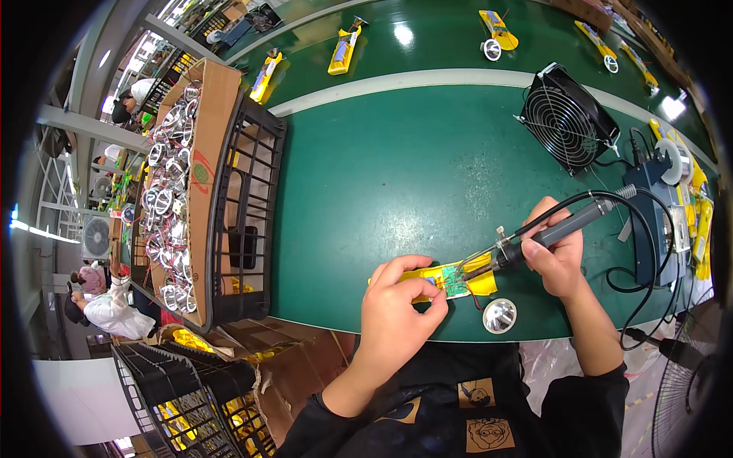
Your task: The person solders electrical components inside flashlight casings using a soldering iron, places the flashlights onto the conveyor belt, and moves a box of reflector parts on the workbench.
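Note:
My right hand [556,256] is closed round the grey handle of a soldering iron [574,223], whose tip points down-left. That tip is at a small green circuit board [455,280], with a thin metal tube alongside the iron. The board lies in a yellow plastic housing [482,284] near the bench's front edge. Over the housing's left part is my left hand [405,301], with thumb and forefinger pinched at the board's edge; what they grip is too small to make out. A round silver reflector [499,315] lies just right of the housing, close to a thin wire.
A black fan [569,120] stands at the back right of the green bench [366,191]. Right of it are a blue-grey soldering station [653,229], a solder spool [675,162] and looping cables. Left stands a black crate [248,206] beside a carton of reflectors [169,191]. Yellow housings [345,49] lie beyond.

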The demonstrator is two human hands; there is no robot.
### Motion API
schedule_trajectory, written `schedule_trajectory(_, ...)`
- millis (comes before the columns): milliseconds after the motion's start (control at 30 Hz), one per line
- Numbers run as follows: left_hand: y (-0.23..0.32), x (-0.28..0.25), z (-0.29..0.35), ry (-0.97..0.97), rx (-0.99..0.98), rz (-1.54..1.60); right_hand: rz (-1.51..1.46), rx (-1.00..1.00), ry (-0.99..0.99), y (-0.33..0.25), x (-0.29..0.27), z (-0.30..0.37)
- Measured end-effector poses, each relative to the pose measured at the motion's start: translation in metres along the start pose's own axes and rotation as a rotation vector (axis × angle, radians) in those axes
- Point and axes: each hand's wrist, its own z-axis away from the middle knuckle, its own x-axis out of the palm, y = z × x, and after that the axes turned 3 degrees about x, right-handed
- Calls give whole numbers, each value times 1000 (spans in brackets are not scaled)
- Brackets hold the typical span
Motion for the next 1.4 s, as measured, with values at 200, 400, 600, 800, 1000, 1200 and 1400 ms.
schedule_trajectory(200,4,-2,-4,-40,-56,13,54,6,-91,0,0,-1)
schedule_trajectory(400,3,1,-7,-71,-56,-14,34,6,-83,3,-2,1)
schedule_trajectory(600,3,-2,-6,-74,-67,-11,50,-5,-107,2,1,-1)
schedule_trajectory(800,4,-1,-8,-87,-80,-4,18,-18,-80,3,1,-1)
schedule_trajectory(1000,4,0,-8,-93,-86,-2,18,-35,-96,3,1,-1)
schedule_trajectory(1200,4,-3,-6,-92,-77,-1,5,-63,-88,4,3,0)
schedule_trajectory(1400,2,-1,-8,-108,-65,-9,29,-99,-75,3,2,0)
